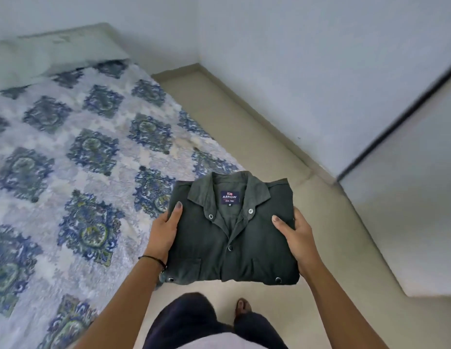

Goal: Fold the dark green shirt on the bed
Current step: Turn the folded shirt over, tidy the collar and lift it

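The dark green shirt (232,238) is folded into a neat rectangle, collar and label facing up. I hold it in the air in front of me, over the floor by the bed's right edge. My left hand (165,233) grips its left side, thumb on top. Gripping the right side the same way is my right hand (296,238). The bed (68,159), with a blue and white patterned cover, lies to the left.
A pale pillow (50,54) lies at the head of the bed. Beige floor (269,137) runs between the bed and the white wall. A white cupboard door with a dark edge (406,109) stands at the right. My legs and one foot (243,304) show below.
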